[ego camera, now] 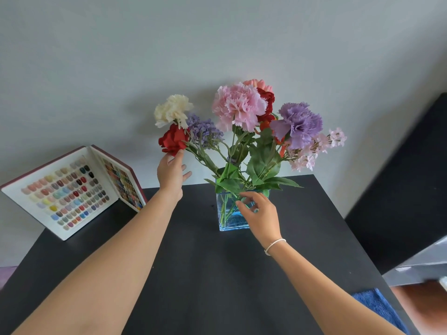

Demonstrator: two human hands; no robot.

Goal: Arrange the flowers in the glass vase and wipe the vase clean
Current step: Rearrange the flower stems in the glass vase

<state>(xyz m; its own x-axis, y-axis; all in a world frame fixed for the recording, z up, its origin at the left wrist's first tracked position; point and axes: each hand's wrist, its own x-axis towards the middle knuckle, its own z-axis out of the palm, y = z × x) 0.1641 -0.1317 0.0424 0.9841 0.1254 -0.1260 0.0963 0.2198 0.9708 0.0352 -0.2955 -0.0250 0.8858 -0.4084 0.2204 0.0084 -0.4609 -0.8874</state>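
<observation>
A square blue-tinted glass vase (pixel 228 218) stands near the far edge of the black table (pixel 205 274). It holds several flowers: a pink carnation (pixel 238 106), a purple carnation (pixel 298 123), a white one (pixel 172 110), lavender sprigs (pixel 203 129), a red rose (pixel 173 140) and pale pink blossoms (pixel 314 151). My left hand (pixel 171 172) is raised with fingers spread, its fingertips touching the underside of the red rose. My right hand (pixel 260 215) is at the vase's right front rim, fingers loosely curled among the stems and leaves.
An open display book of coloured nail samples (pixel 72 189) stands at the table's left rear. A blue cloth (pixel 379 308) lies at the table's near right corner. A grey wall is behind; dark furniture (pixel 411 189) is to the right.
</observation>
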